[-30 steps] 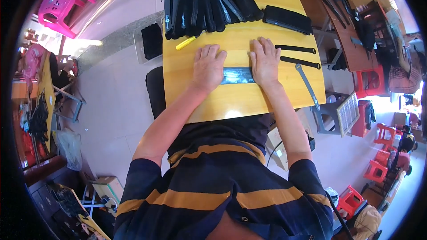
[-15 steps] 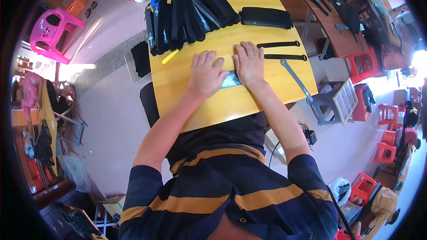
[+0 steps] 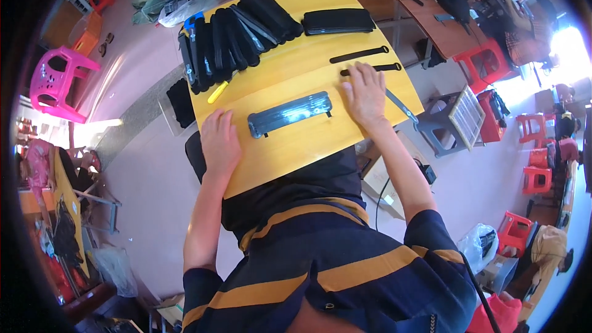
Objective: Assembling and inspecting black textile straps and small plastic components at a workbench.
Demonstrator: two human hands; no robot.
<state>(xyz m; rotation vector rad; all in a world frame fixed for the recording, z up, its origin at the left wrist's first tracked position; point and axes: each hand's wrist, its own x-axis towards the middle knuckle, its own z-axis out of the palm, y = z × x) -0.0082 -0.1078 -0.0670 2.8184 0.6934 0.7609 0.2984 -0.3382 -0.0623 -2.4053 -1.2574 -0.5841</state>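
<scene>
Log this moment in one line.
Left hand: at left edge of yellow rectangular table; right hand: partly covering slim black strap; between: glossy grey-blue flat bundle

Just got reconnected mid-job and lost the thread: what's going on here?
On the yellow table, a flat grey bundle lies untouched between a person's left hand, near the table's left edge, and right hand, which partly covers a loose black strap; contact with it is unclear. Black bundles lie beyond in a row.

- Strong white glare washes out the upper right.
- Light streaks the floor (image 3: 151,197) at left.
- Shiny grey bundle (image 3: 290,114) catches reflections.
- Fisheye bending; black corners.
</scene>
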